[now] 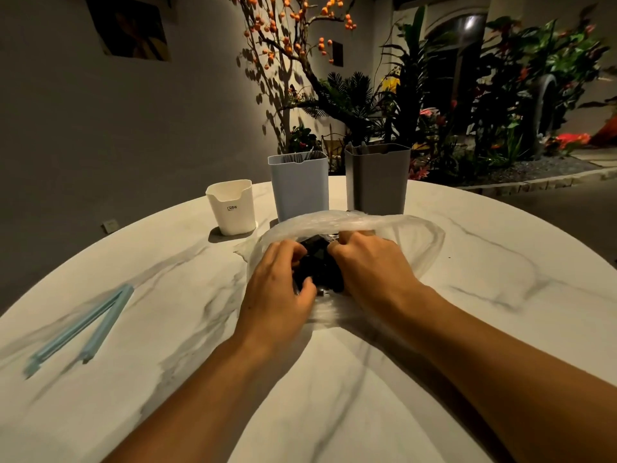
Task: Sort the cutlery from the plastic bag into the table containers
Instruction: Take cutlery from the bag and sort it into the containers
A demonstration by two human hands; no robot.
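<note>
A clear plastic bag lies on the marble table, and a bundle of black cutlery shows inside it. My left hand curls its fingers round the near left side of the bundle. From the right, my right hand grips the same bundle with bent fingers. Behind the bag stand three containers: a short white one, a tall light blue one and a tall grey one. Dark utensil tips show above the rims of the blue and grey ones.
A light blue bag-sealing clip, split into two sticks, lies on the round marble table at the left. Plants and a wall stand beyond the table's far edge.
</note>
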